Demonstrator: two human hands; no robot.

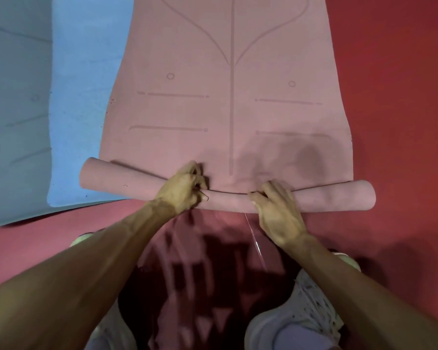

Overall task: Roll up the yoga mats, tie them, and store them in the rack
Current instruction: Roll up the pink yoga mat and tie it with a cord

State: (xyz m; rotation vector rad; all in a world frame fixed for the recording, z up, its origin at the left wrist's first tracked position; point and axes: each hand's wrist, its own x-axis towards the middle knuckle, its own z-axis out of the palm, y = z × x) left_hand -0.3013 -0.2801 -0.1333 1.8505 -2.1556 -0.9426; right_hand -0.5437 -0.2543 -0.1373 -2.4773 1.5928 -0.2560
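Note:
A pink yoga mat (232, 104) with printed alignment lines lies flat on the red floor and stretches away from me. Its near end is wound into a thin roll (228, 197) that runs left to right. My left hand (182, 189) curls its fingers over the roll just left of centre. My right hand (276, 208) grips the roll just right of centre, fingers over the top. A thin dark cord or band shows at my left fingers.
A blue mat (84, 97) lies flat to the left, partly over a grey-blue one (13, 97). Red floor (395, 97) spreads to the right. My knees and pale shoes (311, 306) are at the bottom. No rack is in view.

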